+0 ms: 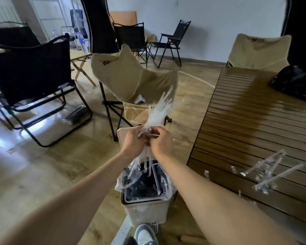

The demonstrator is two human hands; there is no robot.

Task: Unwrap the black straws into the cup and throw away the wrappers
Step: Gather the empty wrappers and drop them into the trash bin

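Head view: a big bunch of clear wrappers (157, 112) is gripped by both the left hand (132, 141) and right hand (161, 141), right over the open bin (145, 207). Risk-wise, the long ends could get fanned past the rim and spilled on the floor. More wrappers (265, 170) are left on the table (254, 121). No cup is seen.

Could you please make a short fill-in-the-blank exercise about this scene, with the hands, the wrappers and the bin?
1. Both hands, left hand and right hand, grip one bundle of clear ____.
2. The bundle of wrappers is held directly above the open ____.
3. More wrappers lie on the slatted wooden ____.
4. A foot in a ____ presses the pedal of the beige bin.

Missing words: wrappers; bin; table; shoe
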